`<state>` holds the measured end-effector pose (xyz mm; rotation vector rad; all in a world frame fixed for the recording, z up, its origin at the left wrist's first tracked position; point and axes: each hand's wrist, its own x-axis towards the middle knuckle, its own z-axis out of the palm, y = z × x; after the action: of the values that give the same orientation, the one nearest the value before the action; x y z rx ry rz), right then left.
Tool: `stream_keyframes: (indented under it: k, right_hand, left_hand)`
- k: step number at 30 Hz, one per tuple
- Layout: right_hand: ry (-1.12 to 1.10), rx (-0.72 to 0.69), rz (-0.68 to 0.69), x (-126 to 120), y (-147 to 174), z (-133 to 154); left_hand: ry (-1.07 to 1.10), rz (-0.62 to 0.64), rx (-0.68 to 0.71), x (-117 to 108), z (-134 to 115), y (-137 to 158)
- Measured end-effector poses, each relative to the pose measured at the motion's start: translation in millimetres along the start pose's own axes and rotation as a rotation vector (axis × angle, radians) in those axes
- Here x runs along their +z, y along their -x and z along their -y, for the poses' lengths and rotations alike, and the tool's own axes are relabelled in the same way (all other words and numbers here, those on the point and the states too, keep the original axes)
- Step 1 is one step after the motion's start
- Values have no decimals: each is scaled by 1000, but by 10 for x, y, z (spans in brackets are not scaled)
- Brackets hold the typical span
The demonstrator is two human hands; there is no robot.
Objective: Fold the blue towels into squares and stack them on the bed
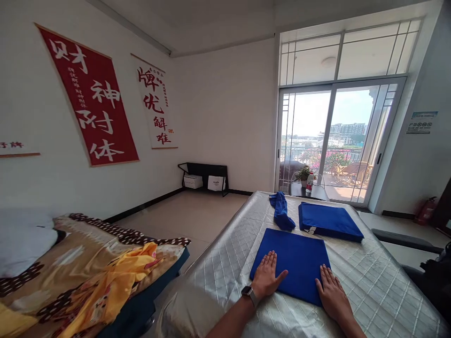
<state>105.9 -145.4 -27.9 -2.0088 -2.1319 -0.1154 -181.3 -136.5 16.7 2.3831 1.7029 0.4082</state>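
A flat blue cloth (299, 258), folded to a near square, lies on the silver quilted table cover (225, 263). My left hand (268, 277) rests flat on its left front part, fingers stretched out and thumb apart; a watch is on that wrist. On the cloth's right edge lies my right hand (333, 291), palm down with fingers extended. Behind and to the right sits a stack of folded blue cloths (329, 220) with a small white tag at its front corner. A crumpled blue cloth (282, 211) lies at the back, left of the stack.
On the left is a bed with a brown patterned blanket (84, 253), a yellow cloth (116, 286) and a white pillow (24, 239). Beyond the table, a small table (299, 190) holds a bottle (309, 182) and a plant. A black rack (207, 171) stands by the wall.
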Motion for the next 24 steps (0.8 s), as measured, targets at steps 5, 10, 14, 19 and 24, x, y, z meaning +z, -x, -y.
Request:
stream_keyframes:
  k: [5, 10, 14, 19, 24]
  right_hand:
    - [1, -1, -4, 13, -14, -15]
    - [-10, -10, -11, 50, -30, -40]
    - [-33, -37, -28, 121, -31, -67]
    - [-133, -37, -55, 56, -86, -186]
    - [-221, 13, -148, -428, -306, -222]
  left_hand:
    - [-3, -7, -48, -68, 129, 18]
    - [-9, -26, -95, -129, 294, 49]
    - [10, -53, -128, -187, 437, 117]
    - [100, -108, -187, -233, 643, 174]
    - [266, -324, -251, -275, 810, 150]
